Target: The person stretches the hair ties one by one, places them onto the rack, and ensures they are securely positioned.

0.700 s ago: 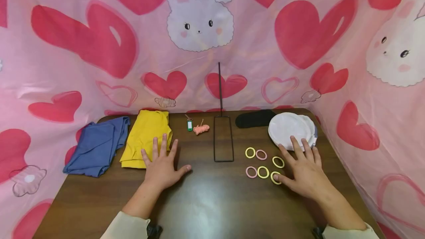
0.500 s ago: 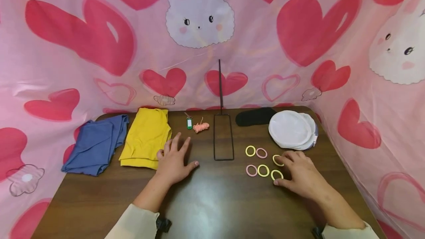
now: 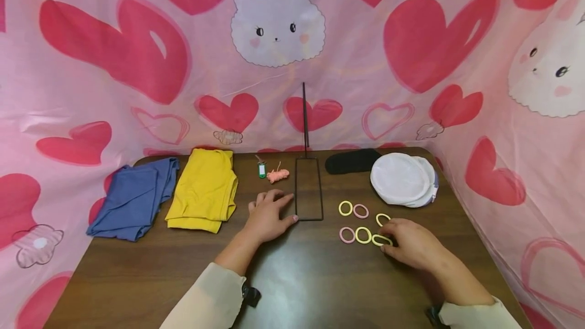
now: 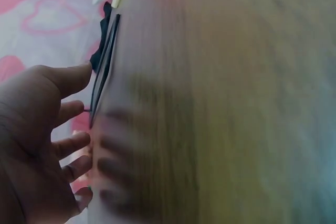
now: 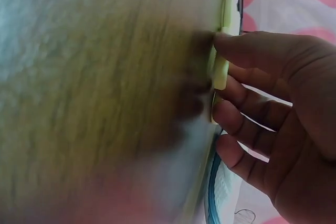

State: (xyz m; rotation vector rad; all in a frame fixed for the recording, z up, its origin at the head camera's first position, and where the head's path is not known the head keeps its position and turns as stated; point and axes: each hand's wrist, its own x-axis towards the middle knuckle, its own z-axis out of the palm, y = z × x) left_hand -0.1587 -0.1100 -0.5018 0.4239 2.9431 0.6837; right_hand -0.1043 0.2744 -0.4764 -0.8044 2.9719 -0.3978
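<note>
My left hand (image 3: 269, 219) reaches to the black wire stand (image 3: 322, 192), with a rectangular base and a thin upright rod. Its thumb tip is at the base's near left corner, and the fingers are spread and loosely bent; in the left wrist view the left hand (image 4: 42, 140) grips nothing. With thumb and index finger, my right hand (image 3: 413, 242) pinches a yellow ring (image 3: 377, 242), which is tilted slightly. Another yellow ring (image 3: 382, 216) lies just beyond the fingers. In the right wrist view, the thumb presses the pinched yellow ring (image 5: 221, 72).
Several other yellow and pink rings lie left of my right hand, among them a pink ring (image 3: 347, 241). Behind are a white round fabric piece (image 3: 399, 179) and a flat black item (image 3: 352, 161). Folded yellow cloth (image 3: 201, 187), blue cloth (image 3: 132, 197), green tag (image 3: 262, 170) and pink yarn (image 3: 277, 175) lie left.
My left hand has moved right from the yellow cloth to the wire stand. The right hand has drawn back from the white fabric, curled its fingers and taken hold of a yellow ring.
</note>
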